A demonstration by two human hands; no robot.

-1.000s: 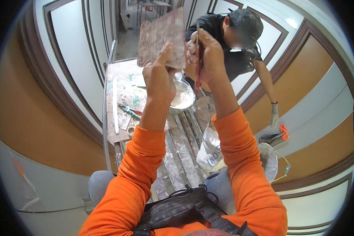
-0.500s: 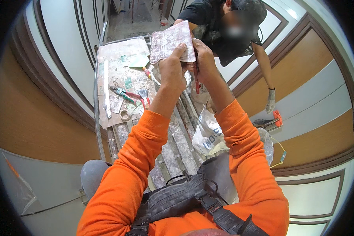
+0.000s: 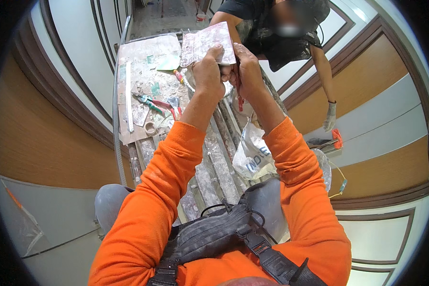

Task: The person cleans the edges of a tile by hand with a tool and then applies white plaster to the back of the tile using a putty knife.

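My left hand [image 3: 207, 71] grips a flat, pale, plaster-smeared board [image 3: 200, 39] from below, thumb on its face. My right hand [image 3: 248, 76] is closed around a slim red-handled tool [image 3: 239, 100] at the board's right edge, its upper part largely hidden by my fingers and the board. Both hands are raised in front of me over a bucket of pale compound [image 3: 189, 81], mostly hidden behind them.
A dusty slatted platform [image 3: 207, 186] carries a debris-strewn board [image 3: 133, 52] with snips [image 3: 155, 107], a white strip [image 3: 128, 95] and tape roll [image 3: 150, 128], plus a white sack [image 3: 250, 152]. A co-worker [image 3: 286, 47] leans at right, gloved hand [image 3: 330, 117] hanging. Curved panelled walls [image 3: 52, 133] flank both sides.
The board has dropped from upright to a flatter tilt, both hands still on it and the red tool. The view has shifted, and the co-worker leans further forward.
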